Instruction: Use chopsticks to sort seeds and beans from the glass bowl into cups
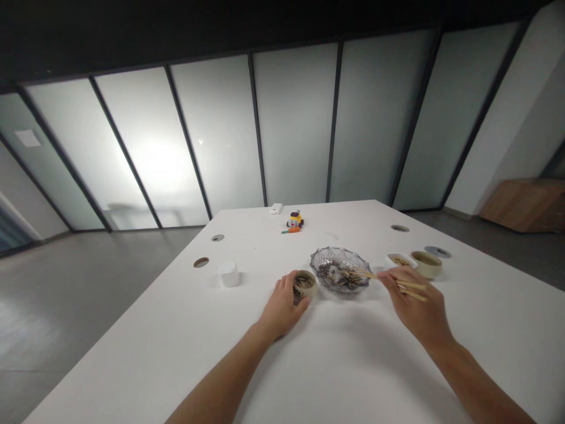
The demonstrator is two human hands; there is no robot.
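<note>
A person's left hand curls its fingers around a small cream cup holding dark bits, while the right hand pinches a pair of wooden chopsticks whose tips reach past the fingertips into a scalloped clear glass bowl. The bowl, filled with a dark mix with one pale piece at its middle, sits between the two hands, just beyond the left fingers and touching the cup's far side. Just beyond the right knuckles stand a small white dish and a second cream cup. Well to the left of the left fingers rests a white lidded tub. The white table carries cable holes and, at its far edge, a small colourful toy and a white block. Frosted glass panels in black frames back the grey-floored room.
</note>
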